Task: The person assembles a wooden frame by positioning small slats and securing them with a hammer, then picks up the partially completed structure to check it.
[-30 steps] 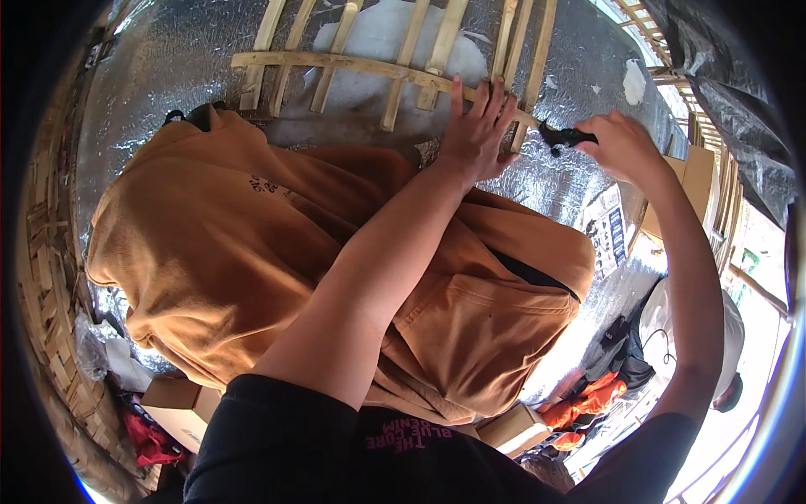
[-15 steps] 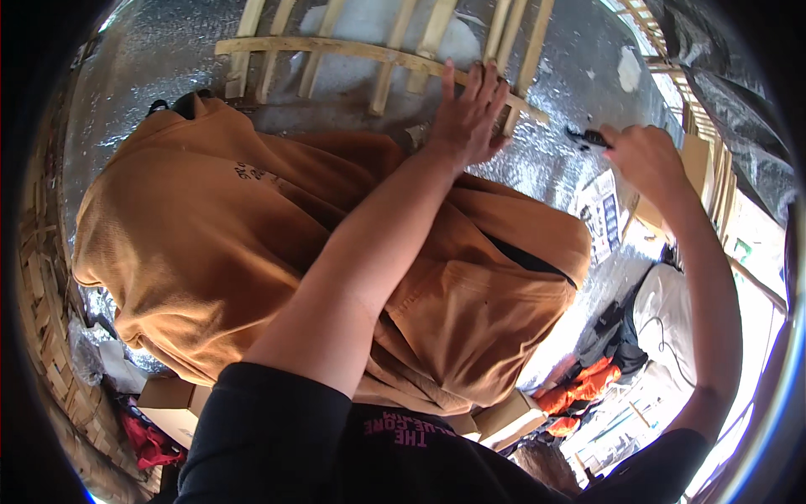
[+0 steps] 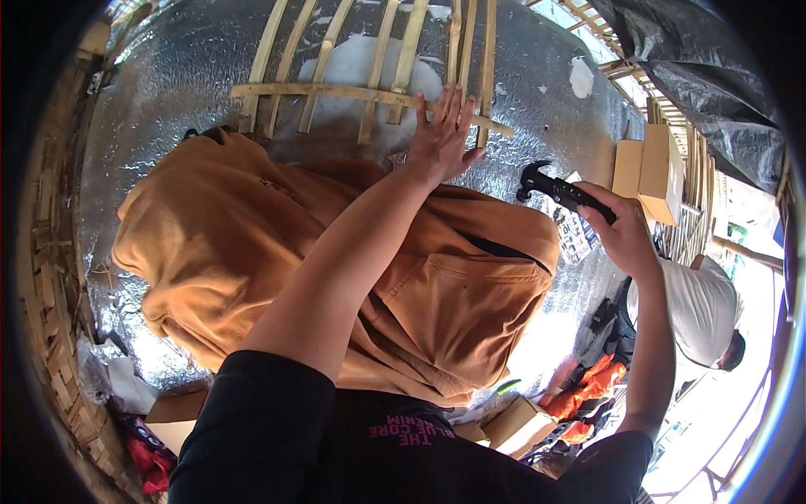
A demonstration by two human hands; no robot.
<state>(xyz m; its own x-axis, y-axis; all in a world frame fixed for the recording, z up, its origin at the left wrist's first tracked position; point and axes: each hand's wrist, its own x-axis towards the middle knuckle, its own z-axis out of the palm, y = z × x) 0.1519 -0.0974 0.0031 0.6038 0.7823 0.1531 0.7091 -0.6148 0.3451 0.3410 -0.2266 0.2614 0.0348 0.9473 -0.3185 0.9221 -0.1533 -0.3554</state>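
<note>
A bamboo lattice [image 3: 319, 90], with long slats laid over one crosspiece, lies at the far side. My left hand [image 3: 441, 139] rests on the crosspiece near its right end, palm down and fingers stretched out. To the right, my right hand [image 3: 623, 231] is wrapped round the handle of a black claw hammer [image 3: 556, 189]. The hammer's head points left, in the air and apart from the lattice. Beneath my left forearm, a brown hooded sweatshirt [image 3: 210, 218] spreads wide over whatever is under it, which I cannot see.
Shiny silver sheeting [image 3: 168, 109] covers the surface around the lattice. Cardboard boxes [image 3: 661, 174] stand at the right, with another box [image 3: 516, 427] near my body. A person in a white shirt [image 3: 693, 307] is at the right. A woven bamboo wall [image 3: 50, 311] runs along the left.
My right hand has brought the hammer lower and inward, so its head now shows clearly. My left hand stays spread on the crosspiece. The whole view has shifted, and the person at right shows more.
</note>
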